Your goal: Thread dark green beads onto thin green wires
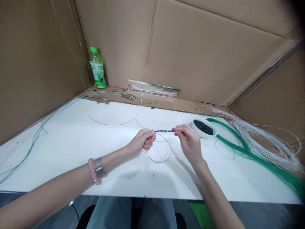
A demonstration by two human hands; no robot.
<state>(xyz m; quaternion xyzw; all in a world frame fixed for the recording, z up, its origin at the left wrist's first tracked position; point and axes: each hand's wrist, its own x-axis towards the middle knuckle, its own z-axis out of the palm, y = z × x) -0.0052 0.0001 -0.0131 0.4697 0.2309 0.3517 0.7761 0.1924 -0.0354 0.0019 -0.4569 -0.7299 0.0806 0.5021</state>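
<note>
A short strand of dark green beads (164,131) is stretched level between my two hands above the white table. My left hand (143,140) is closed in a fist on its left end. At the other end, my right hand (187,135) pinches the strand between thumb and fingertips. A thin green wire (170,154) loops down from my left hand, and a further length of it runs left across the tabletop. Just beyond my right hand stands a white bowl (212,136) filled with small dark beads (203,127).
On the right lie bundles of green wire (235,147) and white wire (269,143). Long wires with beaded tips (128,96) stretch along the left side. A green-capped bottle (97,68) stands at the back left. Cardboard walls (190,47) enclose the white table (114,184).
</note>
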